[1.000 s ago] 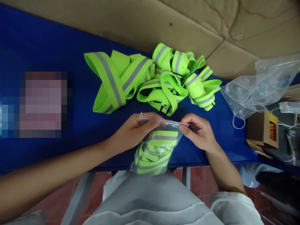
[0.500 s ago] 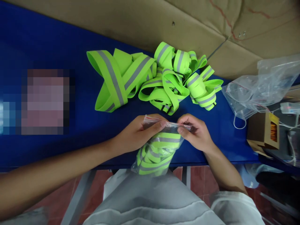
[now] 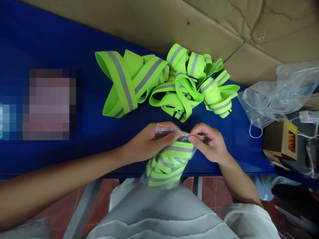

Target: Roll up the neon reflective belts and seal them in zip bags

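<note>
A clear zip-lock bag [image 3: 161, 181] hangs at the table's front edge, close to my body, its red-lined zip strip at the top. Inside it lies a folded neon-yellow reflective strap [image 3: 178, 149] with grey stripes. My left hand [image 3: 152, 141] pinches the left part of the zip strip, thumb in front and fingers behind the plastic. At the right end of the strip, my right hand [image 3: 209, 141] grips the edge between thumb and fingers. Beyond both hands, a pile of loose neon reflective straps [image 3: 129, 79] lies on the blue table [image 3: 89, 132].
Empty clear plastic bags [image 3: 271, 96] lie at the right end of the table. Near them stand a small brown cardboard box [image 3: 277, 141] and a white cord loop [image 3: 256, 131]. A tan covered panel [image 3: 149, 26] borders the back. A blurred-out rectangle covers something at left.
The view has shifted slightly. My right thumb and fingers have drawn in a little toward my left hand along the zip strip; both hands keep hold of the bag.
</note>
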Demonstrator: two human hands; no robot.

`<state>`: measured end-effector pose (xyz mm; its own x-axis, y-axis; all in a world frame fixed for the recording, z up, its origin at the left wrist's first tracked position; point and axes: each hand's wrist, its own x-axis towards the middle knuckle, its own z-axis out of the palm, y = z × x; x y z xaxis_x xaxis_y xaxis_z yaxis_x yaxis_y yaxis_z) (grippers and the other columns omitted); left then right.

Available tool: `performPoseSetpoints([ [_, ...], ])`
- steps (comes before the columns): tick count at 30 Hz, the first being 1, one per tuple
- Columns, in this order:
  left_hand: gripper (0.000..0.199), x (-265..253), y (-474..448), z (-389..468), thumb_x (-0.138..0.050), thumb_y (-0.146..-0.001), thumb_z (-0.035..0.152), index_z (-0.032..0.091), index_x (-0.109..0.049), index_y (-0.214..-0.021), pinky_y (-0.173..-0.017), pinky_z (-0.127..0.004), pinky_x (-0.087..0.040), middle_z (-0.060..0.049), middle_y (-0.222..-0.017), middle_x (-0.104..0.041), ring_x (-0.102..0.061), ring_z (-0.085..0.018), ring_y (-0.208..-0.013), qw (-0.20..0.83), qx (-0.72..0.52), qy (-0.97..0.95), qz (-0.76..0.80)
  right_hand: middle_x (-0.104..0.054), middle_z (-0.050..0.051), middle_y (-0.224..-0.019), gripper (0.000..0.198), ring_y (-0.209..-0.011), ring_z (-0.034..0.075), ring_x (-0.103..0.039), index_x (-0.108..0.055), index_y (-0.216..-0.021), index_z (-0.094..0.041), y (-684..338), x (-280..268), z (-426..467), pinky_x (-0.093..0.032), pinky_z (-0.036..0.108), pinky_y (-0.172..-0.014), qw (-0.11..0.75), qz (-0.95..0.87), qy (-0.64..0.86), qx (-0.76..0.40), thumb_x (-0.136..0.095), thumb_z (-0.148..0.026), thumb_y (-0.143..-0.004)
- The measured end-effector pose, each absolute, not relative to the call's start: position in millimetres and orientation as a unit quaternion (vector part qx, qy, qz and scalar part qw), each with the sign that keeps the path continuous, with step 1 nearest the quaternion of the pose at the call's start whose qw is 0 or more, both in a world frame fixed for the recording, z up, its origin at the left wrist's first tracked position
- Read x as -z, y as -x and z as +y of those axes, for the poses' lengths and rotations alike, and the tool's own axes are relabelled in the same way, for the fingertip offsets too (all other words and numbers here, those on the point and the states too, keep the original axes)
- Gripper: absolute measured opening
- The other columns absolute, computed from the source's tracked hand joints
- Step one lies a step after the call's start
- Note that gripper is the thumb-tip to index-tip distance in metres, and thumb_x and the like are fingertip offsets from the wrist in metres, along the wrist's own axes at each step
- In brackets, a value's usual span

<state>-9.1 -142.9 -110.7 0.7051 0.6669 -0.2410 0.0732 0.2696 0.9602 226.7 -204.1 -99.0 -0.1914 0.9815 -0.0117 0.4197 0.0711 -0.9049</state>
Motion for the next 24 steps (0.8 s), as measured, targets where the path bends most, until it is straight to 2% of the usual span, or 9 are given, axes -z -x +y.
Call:
performPoseSetpoints([
  [7,0.036,109.0,10.7,-136.1,-0.075,-0.090,0.051,0.016,-0.081,-0.100,-0.074,-0.024,-0.054,-0.005,-0.095,-0.081,-0.073,-0.019,-0.087,0.695,-0.240,-0.564,0.376,-0.077,0.002,-0.089,0.011,-0.076,0.013,-0.069,-0.075,-0.099,-0.022,-233.7,100.4,-200.5,-0.053,0.024,-0.067,0.350,-0.618,0.551,-0.438,-0.075,-0.032,-0.095],
  [15,0.027,109.8,11.7,-137.9,-0.072,-0.095,0.041,0.018,-0.085,-0.101,-0.085,-0.023,-0.060,-0.004,-0.106,-0.083,-0.078,-0.020,-0.098,0.668,-0.290,-0.579,0.367,-0.071,-0.002,-0.080,0.007,-0.070,0.010,-0.061,-0.070,-0.092,-0.021,-230.4,95.7,-202.5,-0.048,0.022,-0.064,0.355,-0.651,0.579,-0.339,-0.071,-0.026,-0.098],
  [20,0.034,115.0,12.8,-134.6,-0.072,-0.094,0.047,0.019,-0.085,-0.109,-0.075,-0.021,-0.058,-0.004,-0.104,-0.084,-0.077,-0.019,-0.090,0.668,-0.274,-0.588,0.365,-0.070,-0.002,-0.080,0.008,-0.069,0.011,-0.059,-0.070,-0.092,-0.021,-233.1,96.4,-201.8,-0.047,0.024,-0.065,0.352,-0.653,0.576,-0.343,-0.071,-0.026,-0.097],
  [24,0.043,117.6,14.6,-131.5,-0.062,-0.099,0.053,0.019,-0.083,-0.115,-0.068,-0.021,-0.054,-0.004,-0.099,-0.083,-0.073,-0.017,-0.081,0.646,-0.266,-0.616,0.364,-0.070,-0.001,-0.081,0.009,-0.071,0.012,-0.060,-0.071,-0.093,-0.022,-235.8,98.7,-200.8,-0.048,0.025,-0.065,0.353,-0.645,0.588,-0.337,-0.072,-0.030,-0.097],
])
